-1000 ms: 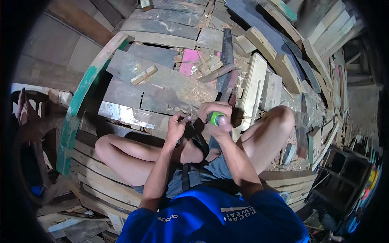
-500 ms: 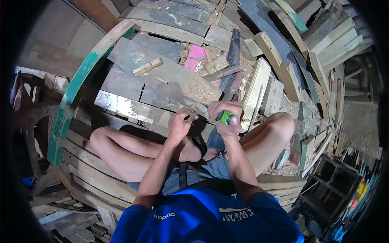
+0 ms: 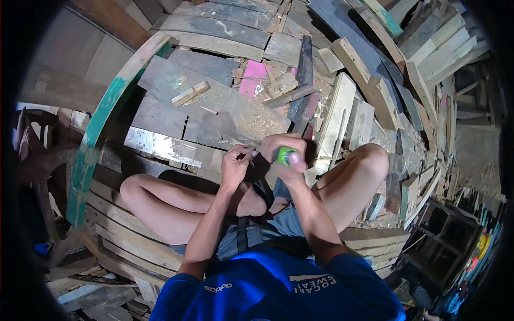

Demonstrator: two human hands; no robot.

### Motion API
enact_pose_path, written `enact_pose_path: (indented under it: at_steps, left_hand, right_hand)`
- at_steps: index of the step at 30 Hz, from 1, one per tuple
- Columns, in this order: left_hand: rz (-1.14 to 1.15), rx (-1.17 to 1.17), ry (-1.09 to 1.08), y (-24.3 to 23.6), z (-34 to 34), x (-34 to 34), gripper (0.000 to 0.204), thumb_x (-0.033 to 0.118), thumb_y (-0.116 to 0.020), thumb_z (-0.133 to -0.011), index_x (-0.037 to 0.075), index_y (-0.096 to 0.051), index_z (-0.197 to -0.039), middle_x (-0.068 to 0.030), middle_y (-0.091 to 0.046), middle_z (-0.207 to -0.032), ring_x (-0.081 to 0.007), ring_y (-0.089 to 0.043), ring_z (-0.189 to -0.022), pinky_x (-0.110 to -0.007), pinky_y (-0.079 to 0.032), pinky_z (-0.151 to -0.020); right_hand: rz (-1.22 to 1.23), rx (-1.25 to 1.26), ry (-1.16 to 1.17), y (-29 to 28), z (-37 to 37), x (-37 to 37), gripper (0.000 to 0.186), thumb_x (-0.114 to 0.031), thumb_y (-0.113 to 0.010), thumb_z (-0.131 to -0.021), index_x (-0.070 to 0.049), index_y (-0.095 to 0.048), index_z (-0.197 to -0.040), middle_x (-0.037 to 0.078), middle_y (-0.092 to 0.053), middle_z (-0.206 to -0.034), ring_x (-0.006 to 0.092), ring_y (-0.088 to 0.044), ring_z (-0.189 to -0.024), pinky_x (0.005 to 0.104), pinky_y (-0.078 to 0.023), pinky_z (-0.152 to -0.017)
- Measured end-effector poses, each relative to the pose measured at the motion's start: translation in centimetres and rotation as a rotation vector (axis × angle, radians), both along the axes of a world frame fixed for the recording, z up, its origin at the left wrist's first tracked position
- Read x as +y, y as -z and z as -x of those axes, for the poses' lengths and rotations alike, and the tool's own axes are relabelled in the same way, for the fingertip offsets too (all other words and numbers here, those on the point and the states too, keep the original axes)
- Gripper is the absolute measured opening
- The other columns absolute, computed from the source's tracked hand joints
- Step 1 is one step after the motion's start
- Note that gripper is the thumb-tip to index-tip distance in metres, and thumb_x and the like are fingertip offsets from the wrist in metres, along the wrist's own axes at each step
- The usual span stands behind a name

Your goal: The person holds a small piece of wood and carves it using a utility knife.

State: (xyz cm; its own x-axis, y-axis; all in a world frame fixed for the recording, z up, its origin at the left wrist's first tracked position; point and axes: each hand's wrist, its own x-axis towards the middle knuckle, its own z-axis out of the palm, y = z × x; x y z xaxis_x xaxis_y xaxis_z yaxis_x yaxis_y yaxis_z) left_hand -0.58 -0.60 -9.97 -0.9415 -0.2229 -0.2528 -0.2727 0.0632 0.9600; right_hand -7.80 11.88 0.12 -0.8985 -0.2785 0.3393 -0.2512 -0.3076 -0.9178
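My right hand [image 3: 288, 155] is closed round a green-and-black tool handle [image 3: 284, 155]. The hand is slightly blurred, and the tool's working end cannot be made out. Close beside it on the left, my left hand [image 3: 235, 162] is pinched, thumb against fingers, on something small and dark that I cannot identify. Both hands are in front of my crossed legs, over the near edge of the wooden boards. A flat grey board [image 3: 214, 125] strewn with wood shavings [image 3: 262, 122] lies just beyond them.
A small wood block [image 3: 190, 93] rests on the boards ahead, with more offcuts [image 3: 282, 85] near a pink sheet [image 3: 251, 79]. On the left runs a curved green-painted beam [image 3: 107, 112]. Long planks [image 3: 338, 115] and stacked timber [image 3: 441, 51] lie to the right.
My right hand has moved left with the green-and-black handle, closer to my left hand. The left hand has shifted slightly and stays pinched. The whole view has shifted a little.
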Motion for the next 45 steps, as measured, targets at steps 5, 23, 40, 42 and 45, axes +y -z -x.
enact_pose_path:
  at_steps: [5,23,40,42,45]
  left_hand:
    - [0.066,-0.024,-0.02,0.2,-0.1,0.0,0.008,0.002,-0.066,-0.08,-0.002,-0.069,-0.086,-0.0101,-0.068,-0.085,-0.0189,-0.064,-0.079,-0.028,-0.049,-0.072]
    - [0.039,0.006,0.07,0.3,0.7,-1.0,0.012,0.006,-0.064,-0.077,-0.001,-0.069,-0.085,-0.0125,-0.067,-0.085,-0.0205,-0.064,-0.075,-0.029,-0.048,-0.069]
    - [0.058,-0.013,0.148,-0.9,0.7,-1.1,0.01,0.005,-0.067,-0.077,-0.001,-0.07,-0.084,-0.0123,-0.067,-0.082,-0.0208,-0.064,-0.077,-0.03,-0.048,-0.071]
    - [-0.002,0.047,0.109,0.2,0.4,-1.5,0.01,0.004,-0.066,-0.078,-0.001,-0.07,-0.085,-0.0125,-0.068,-0.082,-0.0197,-0.064,-0.076,-0.03,-0.048,-0.07]
    - [-0.011,0.081,0.084,-0.5,1.0,-1.1,0.008,0.001,-0.065,-0.078,-0.002,-0.069,-0.084,-0.0119,-0.068,-0.082,-0.0185,-0.064,-0.077,-0.029,-0.049,-0.07]
  right_hand:
    - [-0.08,-0.013,-0.049,1.1,0.5,-0.1,0.081,-0.073,-0.038,-0.081,0.003,-0.047,-0.053,0.009,-0.049,-0.049,0.0196,-0.05,-0.044,0.0276,-0.038,-0.044]
    - [-0.199,-0.028,-0.042,1.2,0.2,-0.7,0.075,-0.067,-0.042,-0.08,0.004,-0.047,-0.055,0.008,-0.05,-0.051,0.0203,-0.05,-0.045,0.0299,-0.037,-0.045]
    - [-0.199,-0.022,-0.008,0.5,0.4,-0.4,0.08,-0.072,-0.036,-0.083,0.002,-0.043,-0.054,0.007,-0.048,-0.05,0.0189,-0.047,-0.044,0.0293,-0.036,-0.044]
    - [-0.066,-0.028,0.057,1.4,0.3,-0.6,0.083,-0.075,-0.037,-0.081,0.003,-0.044,-0.055,0.007,-0.048,-0.05,0.0188,-0.048,-0.044,0.0293,-0.037,-0.044]
    - [0.068,-0.044,0.035,-0.3,0.7,0.8,0.088,-0.08,-0.037,-0.077,0.005,-0.046,-0.055,0.009,-0.048,-0.05,0.0195,-0.05,-0.045,0.0285,-0.038,-0.045]
